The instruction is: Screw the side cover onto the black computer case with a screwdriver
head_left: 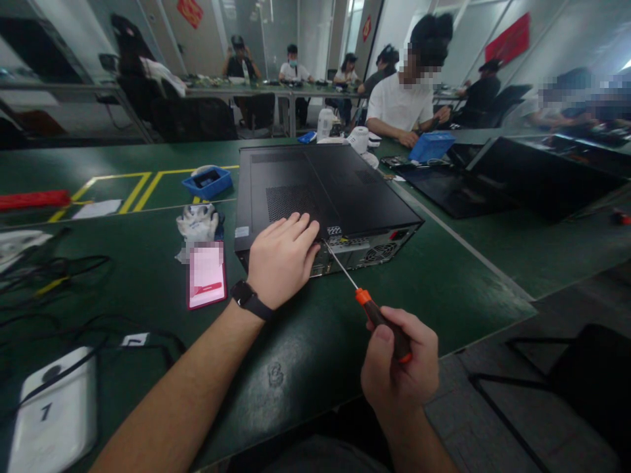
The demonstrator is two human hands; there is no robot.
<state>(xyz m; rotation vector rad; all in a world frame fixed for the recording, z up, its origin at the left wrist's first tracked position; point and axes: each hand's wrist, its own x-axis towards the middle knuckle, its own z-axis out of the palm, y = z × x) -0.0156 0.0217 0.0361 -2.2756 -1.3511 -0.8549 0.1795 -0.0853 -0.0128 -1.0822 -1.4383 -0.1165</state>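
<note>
A black computer case (340, 177) lies on its side on the green table, its rear panel with the fan grille (382, 252) facing me. My left hand (283, 256) rests flat on the case's near edge, fingers stretched over the top cover, thumb down by the rear panel. In my right hand (401, 355) is a screwdriver (387, 325) with a dark and orange handle, fingers wrapped round it. Its long thin shaft points up and left, the tip at the rear panel's upper edge beside my left thumb. Any screw there is too small to make out.
Left of the case are a blue tray (208, 184), white gloves (198, 222) and a pink-framed card (206, 274). Black cables and a white device (56, 410) lie at the near left. Across the table a person in a white shirt (404, 98) works beside a blue bin (432, 146).
</note>
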